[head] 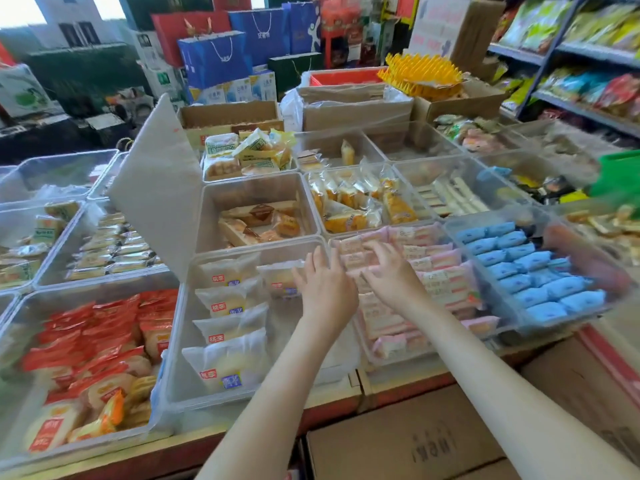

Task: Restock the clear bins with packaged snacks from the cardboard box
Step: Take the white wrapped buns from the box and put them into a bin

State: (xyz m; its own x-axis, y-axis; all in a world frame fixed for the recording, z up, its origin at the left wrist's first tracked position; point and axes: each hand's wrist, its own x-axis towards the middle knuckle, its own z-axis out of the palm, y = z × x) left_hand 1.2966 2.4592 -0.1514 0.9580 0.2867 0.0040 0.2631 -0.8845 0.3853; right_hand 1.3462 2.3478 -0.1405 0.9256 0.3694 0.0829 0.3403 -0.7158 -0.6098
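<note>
**Head view: both hands at the bin of pink packets**

The left hand point(323, 289) and the right hand point(391, 275) reach forward side by side over the front row of clear bins on a shop stand. Both meet at the near left corner of the pink bin point(384, 231), which is packed with rows of pink packets point(443, 282).

The left hand lies relaxed, with its fingers fairly straight. Their tips are at the left end of the packets, just over the wall shared with the next bin. The right hand's fingers are bent down onto the top packets with the thumb tucked below. Motion blur hides whether it is pinching a packet or only pressing on it.

Just left of the hands is the white bin point(180, 341), which holds white-wrapped buns point(228, 299) along its left side. Its lid point(156, 188) stands raised and tilted behind it. Further left are red packets point(104, 327) in their own bin, and to the right of the pink ones are blue packets point(533, 268).

A cardboard box point(408, 441) sits low in front of the stand, between the two forearms, showing its printed top. More bins of wrapped cakes fill the rows behind. Past them are blue gift bags point(214, 57), and at the far right are shelves point(588, 53) of bagged goods.
</note>
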